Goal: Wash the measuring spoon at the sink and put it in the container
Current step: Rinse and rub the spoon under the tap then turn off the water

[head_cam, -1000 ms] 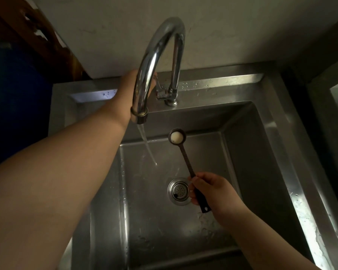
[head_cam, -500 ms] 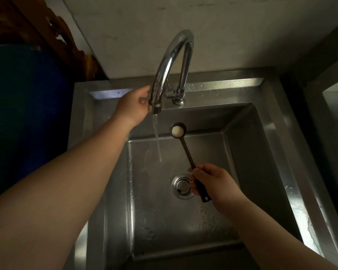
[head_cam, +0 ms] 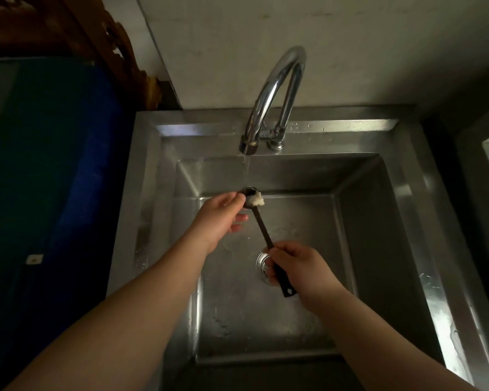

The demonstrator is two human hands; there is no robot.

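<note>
A dark measuring spoon (head_cam: 261, 225) with a long thin handle is held over the steel sink (head_cam: 378, 221). Its bowl sits under the thin stream of water from the curved chrome faucet (head_cam: 274, 91), and a white lump fills the bowl. My right hand (head_cam: 299, 268) grips the handle's lower end above the drain. My left hand (head_cam: 220, 214) is at the bowl, thumb and fingertips touching its left rim. No container is in view.
The round drain strainer (head_cam: 261, 265) lies mid-basin, partly behind my right hand. A dark blue surface (head_cam: 54, 165) borders the sink on the left, with carved brown wood (head_cam: 76, 32) behind it. A pale wall rises behind the faucet. A second counter edge shows at far right.
My left hand left the faucet and came down to the spoon's bowl. The spoon's bowl moved left under the water stream. The white lump now spills over the bowl's edge.
</note>
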